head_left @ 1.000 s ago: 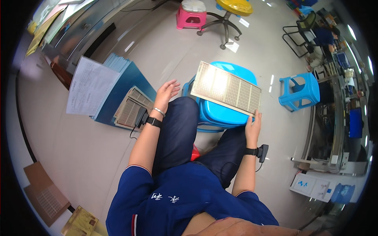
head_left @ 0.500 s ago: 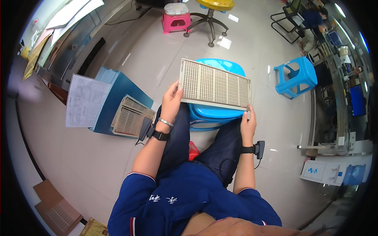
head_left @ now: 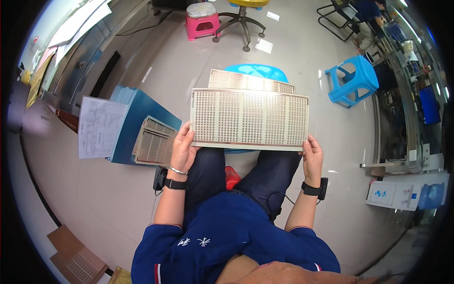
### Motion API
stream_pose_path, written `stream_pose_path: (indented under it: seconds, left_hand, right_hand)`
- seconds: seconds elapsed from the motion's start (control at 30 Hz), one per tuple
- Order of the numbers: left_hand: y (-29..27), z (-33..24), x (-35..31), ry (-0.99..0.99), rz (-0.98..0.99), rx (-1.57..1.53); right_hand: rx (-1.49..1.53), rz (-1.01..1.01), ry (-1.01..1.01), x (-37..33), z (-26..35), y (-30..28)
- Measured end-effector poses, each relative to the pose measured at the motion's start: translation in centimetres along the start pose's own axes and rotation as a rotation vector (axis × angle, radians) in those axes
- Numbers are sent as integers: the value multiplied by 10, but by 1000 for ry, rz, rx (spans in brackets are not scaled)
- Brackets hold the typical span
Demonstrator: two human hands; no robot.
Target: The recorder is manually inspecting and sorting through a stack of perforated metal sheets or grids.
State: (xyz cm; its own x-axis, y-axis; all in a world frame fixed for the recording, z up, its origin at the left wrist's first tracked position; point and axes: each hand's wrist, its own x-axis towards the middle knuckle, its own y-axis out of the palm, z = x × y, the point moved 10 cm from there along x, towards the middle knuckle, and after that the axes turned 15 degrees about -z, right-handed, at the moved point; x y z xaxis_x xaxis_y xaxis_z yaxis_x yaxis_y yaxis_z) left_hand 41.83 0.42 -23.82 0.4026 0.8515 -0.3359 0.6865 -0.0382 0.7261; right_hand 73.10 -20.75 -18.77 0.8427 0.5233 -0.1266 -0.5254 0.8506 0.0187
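Note:
A pale rectangular circuit board panel (head_left: pixel 250 119), covered with rows of tiny units, is held level in front of me above my thighs. My left hand (head_left: pixel 184 146) is closed on its lower left corner, thumb against the face. At the lower right corner my right hand (head_left: pixel 312 158) pinches the edge. Behind it a second, similar panel (head_left: pixel 250 79) lies on a blue plastic stool (head_left: pixel 257 69); the held panel hides its near part. Most of the stool is hidden too.
Left of my leg, more panels (head_left: pixel 153 144) lie on a blue box-like stack (head_left: pixel 142 111), beside printed papers (head_left: pixel 101 128). Another blue stool (head_left: pixel 352 80) stands right, a pink stool (head_left: pixel 202 21) and a wheeled chair (head_left: pixel 243 23) ahead. A person (head_left: pixel 369 16) sits far right.
The held panel has come back toward me and levelled out, away from the stool. Another panel on the stool now shows behind it. Both hands have moved nearer my body and farther apart.

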Motion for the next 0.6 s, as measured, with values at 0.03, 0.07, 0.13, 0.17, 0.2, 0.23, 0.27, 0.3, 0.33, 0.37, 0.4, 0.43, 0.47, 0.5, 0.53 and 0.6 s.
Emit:
stream_pose_path:
  seconds: [0.03, 0.07, 0.13, 0.17, 0.2, 0.23, 0.27, 0.3, 0.33, 0.37, 0.4, 0.43, 0.47, 0.5, 0.53, 0.6]
  left_hand:
    - [-2, 0, -2, -3, 3, 1]
    - [-6, -5, -4, 52, -7, 63]
    - [-12, -16, -7, 181, -37, 204]
    - [-12, -18, -9, 180, -44, 206]
    - [-5, -27, -13, 282, -20, 315]
    - [3, -35, -17, 382, 4, 424]
    - [2, -39, -16, 400, -26, 411]
    - [10, -44, -22, 483, 9, 407]
    - [14, -45, -25, 470, 7, 366]
    - [18, -49, -27, 461, 6, 324]
    - [13, -49, -29, 462, -2, 327]
    - [4, -43, -27, 383, 4, 282]
    - [-2, -36, -27, 300, 12, 236]
    - [-4, -36, -28, 296, 9, 236]
    - [-7, -37, -28, 298, 0, 226]
    - [-16, -35, -26, 289, -24, 190]
  right_hand:
    - [0, -4, -1, -3, 1, 2]
    - [36, -3, -60, -5, 8, 7]
    - [72, 0, -116, -5, 9, 7]
    - [121, -44, -94, -1, 2, 0]
    - [169, -89, -71, 2, -4, -7]
    - [167, -84, -64, 5, -8, -9]
    - [274, 7, -108, 4, 1, 4]
    - [380, 97, -152, 1, 12, 16]
    - [340, -3, -135, 0, 10, 12]
    - [340, 4, -128, -3, 10, 16]
    - [388, -26, -118, -4, 10, 15]
    - [435, -58, -108, -6, 10, 13]
    - [475, -34, -110, -11, 15, 16]
    - [472, -35, -106, -12, 14, 17]
    - [373, -39, -186, -13, 19, 17]
    - [314, -42, -250, -13, 22, 17]
